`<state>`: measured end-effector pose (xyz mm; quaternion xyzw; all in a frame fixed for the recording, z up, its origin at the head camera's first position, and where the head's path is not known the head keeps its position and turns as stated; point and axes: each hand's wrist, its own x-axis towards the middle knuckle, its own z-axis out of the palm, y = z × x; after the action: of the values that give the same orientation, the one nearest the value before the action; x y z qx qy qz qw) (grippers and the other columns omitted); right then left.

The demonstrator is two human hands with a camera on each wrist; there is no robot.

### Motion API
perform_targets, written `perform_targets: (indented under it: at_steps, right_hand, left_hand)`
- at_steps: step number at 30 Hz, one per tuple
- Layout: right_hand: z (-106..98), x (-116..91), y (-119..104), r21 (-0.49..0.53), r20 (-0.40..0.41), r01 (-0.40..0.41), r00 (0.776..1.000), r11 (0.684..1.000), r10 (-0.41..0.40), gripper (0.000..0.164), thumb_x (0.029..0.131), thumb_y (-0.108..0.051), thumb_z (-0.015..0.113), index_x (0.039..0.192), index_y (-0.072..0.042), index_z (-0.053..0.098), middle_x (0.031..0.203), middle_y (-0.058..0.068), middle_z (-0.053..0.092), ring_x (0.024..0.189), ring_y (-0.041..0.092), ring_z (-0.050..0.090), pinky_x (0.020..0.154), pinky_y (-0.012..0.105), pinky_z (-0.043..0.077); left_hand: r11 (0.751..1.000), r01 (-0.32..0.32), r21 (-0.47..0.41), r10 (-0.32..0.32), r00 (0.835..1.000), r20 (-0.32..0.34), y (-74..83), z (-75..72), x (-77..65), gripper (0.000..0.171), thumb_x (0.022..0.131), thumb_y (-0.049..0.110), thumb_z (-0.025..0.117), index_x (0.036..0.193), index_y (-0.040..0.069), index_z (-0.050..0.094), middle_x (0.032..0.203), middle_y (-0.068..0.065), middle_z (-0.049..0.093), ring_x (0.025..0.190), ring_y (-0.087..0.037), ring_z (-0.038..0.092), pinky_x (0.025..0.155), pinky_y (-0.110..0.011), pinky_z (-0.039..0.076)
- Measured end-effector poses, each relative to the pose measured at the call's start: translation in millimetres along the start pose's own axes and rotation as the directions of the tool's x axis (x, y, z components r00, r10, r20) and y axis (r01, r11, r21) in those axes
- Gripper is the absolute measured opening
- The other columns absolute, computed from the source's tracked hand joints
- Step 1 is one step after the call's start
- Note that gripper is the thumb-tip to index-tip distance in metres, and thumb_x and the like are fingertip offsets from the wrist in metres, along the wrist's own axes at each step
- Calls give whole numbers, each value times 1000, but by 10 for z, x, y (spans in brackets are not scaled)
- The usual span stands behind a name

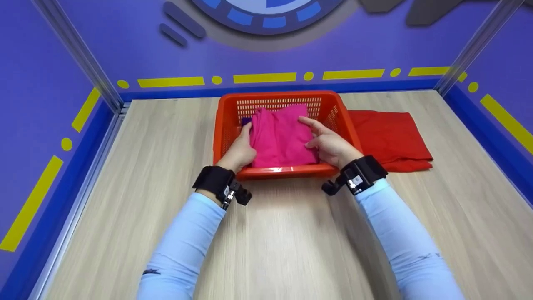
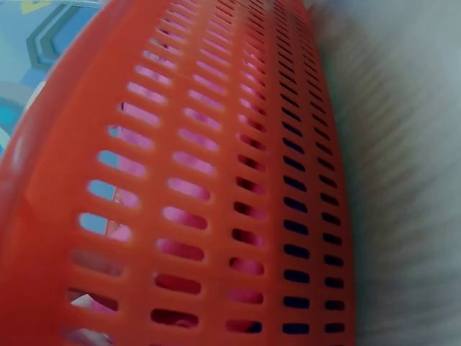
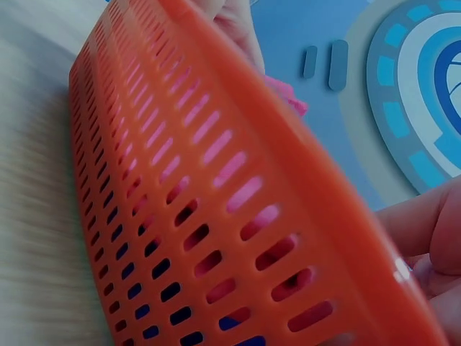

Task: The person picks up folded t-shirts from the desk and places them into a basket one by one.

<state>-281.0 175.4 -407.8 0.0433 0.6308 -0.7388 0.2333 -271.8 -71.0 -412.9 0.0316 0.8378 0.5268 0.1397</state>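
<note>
A folded bright pink cloth (image 1: 283,137) lies inside an orange-red plastic basket (image 1: 287,171). My left hand (image 1: 239,152) reaches over the basket's near left side and touches the cloth's left edge with the thumb; its other fingers are hidden. On the right, my right hand (image 1: 331,146) lays a fairly straight index finger and the thumb, spread apart, on the cloth's right edge. Under the pink cloth a dark blue cloth (image 1: 246,121) peeks out. Both wrist views mostly show the slotted basket wall (image 2: 216,130), with pink and dark blue behind its slots.
A folded red cloth (image 1: 391,139) lies on the wooden table (image 1: 283,233), directly right of the basket. Behind the basket stands a blue-purple wall panel (image 1: 166,62), and similar panels line both sides.
</note>
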Motion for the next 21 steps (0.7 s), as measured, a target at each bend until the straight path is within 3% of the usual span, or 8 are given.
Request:
perform_targets:
  at_steps: [3, 6, 8, 10, 13, 15, 18, 21]
  right_hand:
    - [2, 5, 7, -41, -11, -5, 1000, 999, 4, 80, 92, 18, 38, 158, -26, 37, 159, 0, 27, 124, 25, 40, 85, 28, 48]
    - [1, 6, 19, -82, -25, -8, 1000, 997, 6, 78, 92, 18, 38, 159, -22, 36, 159, 3, 24, 123, 25, 39, 81, 25, 47]
    - [0, 4, 25, -91, -41, -11, 999, 996, 7, 77, 91, 17, 39, 158, -20, 37, 158, 4, 25, 123, 25, 39, 80, 25, 48]
    - [-1, 2, 29, -106, -58, -10, 998, 994, 4, 76, 91, 17, 40, 158, -19, 38, 158, 6, 26, 123, 26, 39, 76, 23, 45]
    - [-3, -4, 23, -126, -80, -17, 997, 992, 7, 75, 92, 15, 43, 159, -16, 35, 163, 5, 24, 131, 26, 35, 78, 23, 45]
    - [-2, -11, 15, -136, -87, -22, 996, 991, 10, 76, 92, 14, 44, 161, -14, 30, 167, 3, 18, 136, 25, 31, 80, 24, 46]
    - [5, -19, 5, -134, -91, -38, 995, 990, 26, 74, 94, 11, 44, 162, -10, 24, 170, -2, 9, 140, 24, 29, 86, 27, 51]
    - [14, -19, 3, -130, -100, -50, 994, 990, 37, 71, 95, 9, 44, 161, -7, 23, 169, 1, 12, 136, 27, 34, 89, 28, 51]
  left_hand:
    - [998, -10, 64, 11, 1000, -9, 7, 12, 12, 97, 82, -27, 39, 164, 14, 8, 160, -22, 32, 105, -29, 50, 69, -25, 40]
    - [992, -23, 126, 25, 1000, -12, 8, 22, 15, 96, 82, -24, 42, 164, 15, 10, 165, -22, 18, 125, -33, 49, 57, -25, 35]
    - [986, -28, 165, 30, 999, -10, 4, 25, 11, 91, 83, -20, 44, 164, 12, 15, 169, -18, 1, 147, -35, 28, 66, -24, 43]
    - [978, -24, 205, 27, 1000, -10, 4, 23, 0, 83, 85, -14, 46, 162, 7, 21, 169, -15, -10, 153, -38, 9, 91, -27, 48]
    - [967, -13, 256, 14, 1000, -2, 10, 20, -13, 72, 90, -7, 48, 158, 0, 27, 169, -13, -13, 153, -42, -1, 121, -40, 24]
    - [959, -7, 284, 5, 1000, 9, 14, 21, -16, 69, 92, -2, 48, 157, -3, 26, 169, -15, -10, 152, -44, -3, 124, -44, 13]
    - [957, 13, 290, -23, 999, 32, 21, 27, -20, 69, 96, 4, 47, 158, -6, 18, 167, -22, -2, 153, -41, 0, 125, -42, 10]
    - [962, 74, 265, -85, 996, 32, 29, 31, -29, 73, 98, 10, 47, 158, -7, 8, 166, -27, -4, 153, -39, -2, 125, -41, 8]
